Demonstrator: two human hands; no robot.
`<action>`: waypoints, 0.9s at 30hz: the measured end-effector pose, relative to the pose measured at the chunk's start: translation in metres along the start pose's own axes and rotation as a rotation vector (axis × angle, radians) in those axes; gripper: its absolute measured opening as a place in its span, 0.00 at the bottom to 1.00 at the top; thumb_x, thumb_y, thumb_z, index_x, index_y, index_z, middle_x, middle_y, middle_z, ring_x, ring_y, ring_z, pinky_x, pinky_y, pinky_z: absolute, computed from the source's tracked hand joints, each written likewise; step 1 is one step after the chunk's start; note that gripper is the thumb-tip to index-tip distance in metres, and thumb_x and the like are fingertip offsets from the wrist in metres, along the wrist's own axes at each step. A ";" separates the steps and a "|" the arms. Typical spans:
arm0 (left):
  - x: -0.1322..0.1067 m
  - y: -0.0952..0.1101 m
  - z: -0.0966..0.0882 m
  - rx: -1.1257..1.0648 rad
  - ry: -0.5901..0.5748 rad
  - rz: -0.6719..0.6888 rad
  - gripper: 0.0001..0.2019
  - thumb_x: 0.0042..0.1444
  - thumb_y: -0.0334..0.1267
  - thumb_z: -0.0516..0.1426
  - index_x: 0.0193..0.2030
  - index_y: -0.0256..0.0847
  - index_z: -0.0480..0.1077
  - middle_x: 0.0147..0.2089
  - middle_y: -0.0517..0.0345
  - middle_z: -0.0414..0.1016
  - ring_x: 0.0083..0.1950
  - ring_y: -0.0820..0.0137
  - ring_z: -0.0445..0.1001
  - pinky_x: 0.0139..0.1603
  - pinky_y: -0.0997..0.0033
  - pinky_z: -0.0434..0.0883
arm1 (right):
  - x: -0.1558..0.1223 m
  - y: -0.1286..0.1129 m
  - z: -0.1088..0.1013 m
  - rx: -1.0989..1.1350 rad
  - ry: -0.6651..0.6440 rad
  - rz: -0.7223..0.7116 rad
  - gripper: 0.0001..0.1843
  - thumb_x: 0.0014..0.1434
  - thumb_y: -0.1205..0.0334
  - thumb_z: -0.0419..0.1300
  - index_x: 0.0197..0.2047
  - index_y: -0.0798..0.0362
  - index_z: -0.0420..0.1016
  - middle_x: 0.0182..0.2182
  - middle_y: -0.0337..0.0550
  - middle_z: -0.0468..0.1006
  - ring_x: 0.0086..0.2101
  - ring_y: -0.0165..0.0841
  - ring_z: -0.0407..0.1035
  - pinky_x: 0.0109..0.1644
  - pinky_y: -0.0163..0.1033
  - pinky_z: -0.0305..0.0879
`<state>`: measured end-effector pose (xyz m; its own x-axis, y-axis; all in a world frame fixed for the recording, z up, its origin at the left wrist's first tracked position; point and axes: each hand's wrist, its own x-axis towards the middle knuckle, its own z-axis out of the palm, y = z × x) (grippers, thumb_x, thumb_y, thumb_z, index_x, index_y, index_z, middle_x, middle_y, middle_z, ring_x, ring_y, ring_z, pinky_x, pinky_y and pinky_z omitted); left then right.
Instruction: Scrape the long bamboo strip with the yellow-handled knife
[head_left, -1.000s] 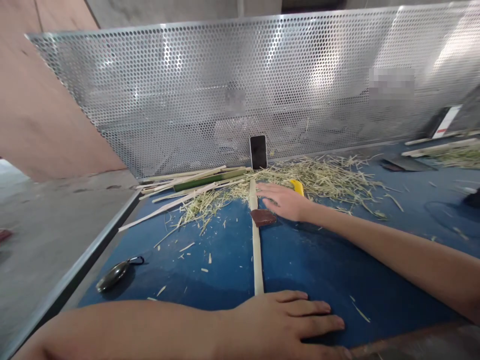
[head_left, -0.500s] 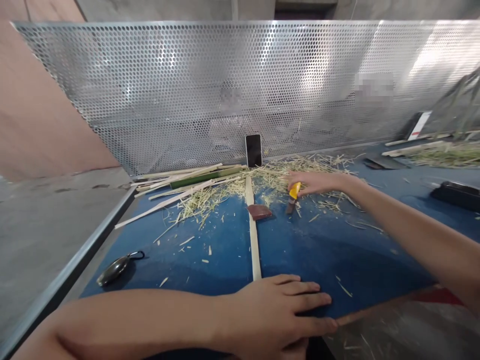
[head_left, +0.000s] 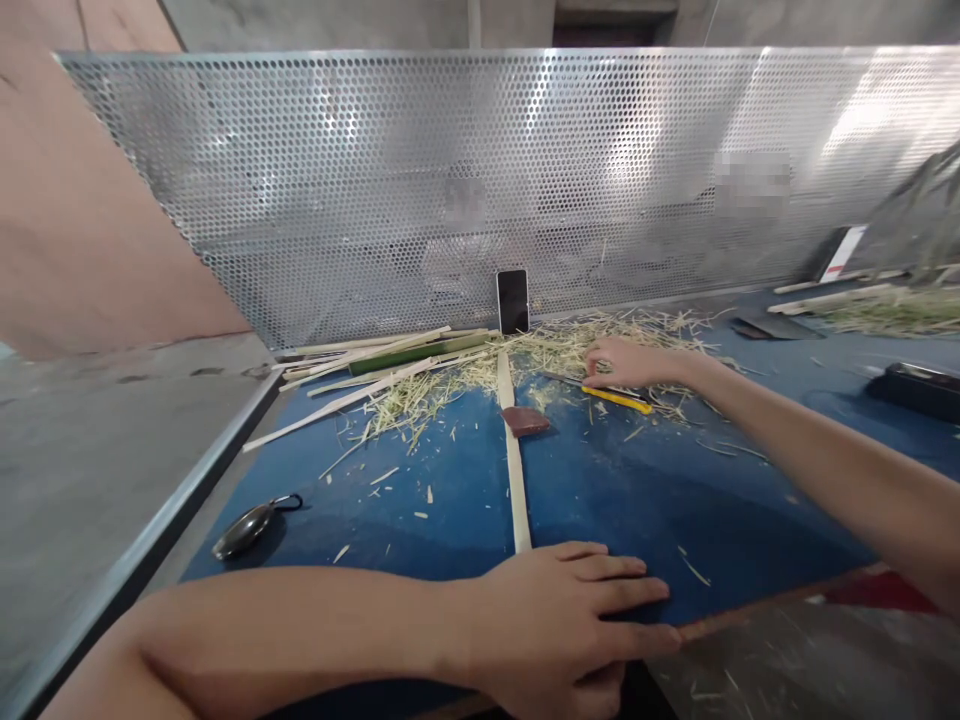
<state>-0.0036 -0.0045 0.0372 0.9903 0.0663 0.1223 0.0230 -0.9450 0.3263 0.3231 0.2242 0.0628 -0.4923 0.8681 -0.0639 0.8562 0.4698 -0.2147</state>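
Observation:
My left hand [head_left: 570, 620] rests flat at the near table edge, fingers spread, covering the near end of a pale bamboo strip [head_left: 517, 490]. A reddish-brown flat piece [head_left: 527, 422], perhaps leather, lies across the strip's middle. Over the shavings at the back, my right hand [head_left: 628, 362] has curled fingers, thumb and forefinger close together; what they pinch, if anything, cannot be made out. Just below its thumb lies a yellow-handled utility knife [head_left: 621, 400], its dark blade pointing left. Thin bamboo shavings [head_left: 559, 345] heap around that hand.
On the blue tabletop [head_left: 450, 470], a dark oval object with a loop [head_left: 246, 530] lies at left. Bamboo strips [head_left: 322, 405] and a green bamboo piece [head_left: 420, 352] lie back left. A phone [head_left: 513, 302] leans on the perforated metal screen [head_left: 375, 200]. A black object [head_left: 911, 388] sits at right.
The yellow knife, earlier gripped in my right hand with its blade towards me, now lies flat beneath the hand, turned sideways. My left hand stays in place; the view has shifted slightly.

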 end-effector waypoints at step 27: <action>0.003 -0.007 -0.009 0.090 -0.086 0.011 0.26 0.78 0.42 0.49 0.78 0.43 0.67 0.82 0.54 0.60 0.84 0.65 0.54 0.81 0.60 0.62 | 0.038 -0.067 0.070 0.037 0.340 -0.093 0.31 0.75 0.32 0.47 0.41 0.48 0.75 0.35 0.46 0.83 0.37 0.42 0.74 0.40 0.42 0.57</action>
<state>-0.0026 0.0058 0.0438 0.9985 0.0321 0.0435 0.0207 -0.9707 0.2393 0.2361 0.2147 0.0068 -0.4824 0.8286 0.2842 0.8008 0.5486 -0.2403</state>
